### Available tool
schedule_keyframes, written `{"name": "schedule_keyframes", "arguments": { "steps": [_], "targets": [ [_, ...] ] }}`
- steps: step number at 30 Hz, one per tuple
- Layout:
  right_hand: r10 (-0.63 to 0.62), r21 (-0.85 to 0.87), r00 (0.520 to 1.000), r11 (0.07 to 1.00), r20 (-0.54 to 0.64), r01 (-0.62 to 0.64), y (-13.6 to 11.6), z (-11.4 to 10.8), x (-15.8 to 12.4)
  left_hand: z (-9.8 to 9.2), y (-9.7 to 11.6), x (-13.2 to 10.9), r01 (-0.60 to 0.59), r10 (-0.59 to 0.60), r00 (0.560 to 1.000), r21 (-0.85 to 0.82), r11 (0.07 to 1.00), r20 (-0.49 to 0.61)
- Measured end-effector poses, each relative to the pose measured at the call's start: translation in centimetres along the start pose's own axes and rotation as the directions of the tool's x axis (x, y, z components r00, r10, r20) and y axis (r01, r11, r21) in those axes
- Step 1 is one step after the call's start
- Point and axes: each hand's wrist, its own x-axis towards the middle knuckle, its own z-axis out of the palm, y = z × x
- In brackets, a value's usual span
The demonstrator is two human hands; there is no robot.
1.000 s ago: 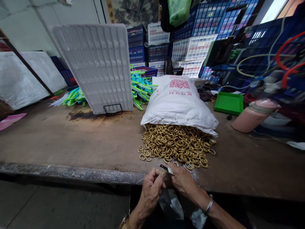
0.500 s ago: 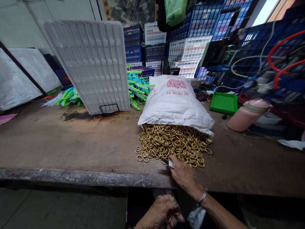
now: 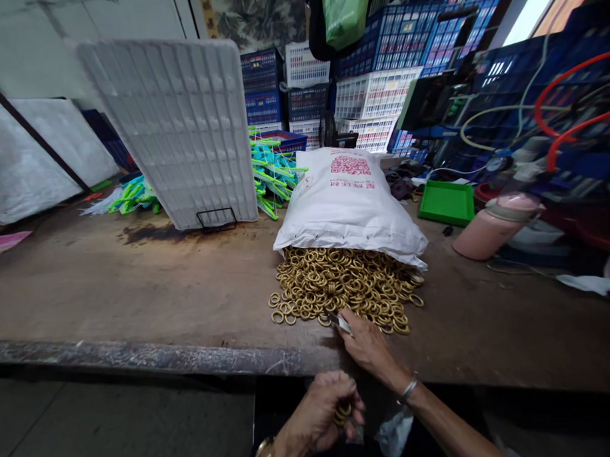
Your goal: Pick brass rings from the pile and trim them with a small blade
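Note:
Brass-coloured rings (image 3: 347, 280) spill in a heap from the mouth of a white sack (image 3: 354, 203) with red print. My right hand (image 3: 368, 346) rests at the heap's front edge, closed on a small tool (image 3: 344, 324) with a pale handle and a dark, thin tip. That tip is among the nearest rings; its exact kind is not clear. Below the table edge, my left hand (image 3: 325, 409) is curled around several brass-coloured rings (image 3: 342, 412), which show between its fingers.
A ribbed grey-white panel (image 3: 181, 133) stands upright in a black wire stand (image 3: 216, 219). Bright green and turquoise plastic pieces (image 3: 273, 173) lie behind it. To the right are a green tray (image 3: 447, 203) and a pink bottle (image 3: 492, 228). Stacked crates (image 3: 375, 96) fill the back.
My left hand has risen slightly and turned, so the rings in it show more clearly. My right hand and its tool have barely moved at the heap's edge.

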Motion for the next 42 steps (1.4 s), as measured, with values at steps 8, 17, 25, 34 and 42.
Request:
{"name": "schedule_keyframes", "arguments": {
  "steps": [8,17,25,34,42],
  "targets": [
    [-0.054,0.506,0.994,0.863,0.094,0.000,-0.6,-2.7,-1.0,0.3,3.1,0.7,-0.219,0.260,0.926,0.174,0.960,-0.275],
    [-0.024,0.658,0.988,0.748,0.155,-0.085,-1.2,-2.1,-1.1,0.3,4.3,1.5,-0.253,0.361,0.886,0.349,0.902,-0.292],
    [0.073,0.721,0.968,0.654,0.239,-0.227,-1.1,-0.3,-1.0,0.1,4.2,1.3,-0.381,0.556,0.805,0.537,0.752,-0.207],
    [0.073,0.608,0.992,0.785,0.103,-0.121,-1.4,-0.5,-0.9,0.3,4.3,0.7,-0.255,0.371,0.904,0.426,0.868,-0.215],
    [0.020,0.489,0.999,0.871,0.046,-0.040,-1.1,-0.7,-1.5,-0.1,4.0,0.3,-0.259,0.307,0.940,0.270,0.927,-0.151]
  ]
}}
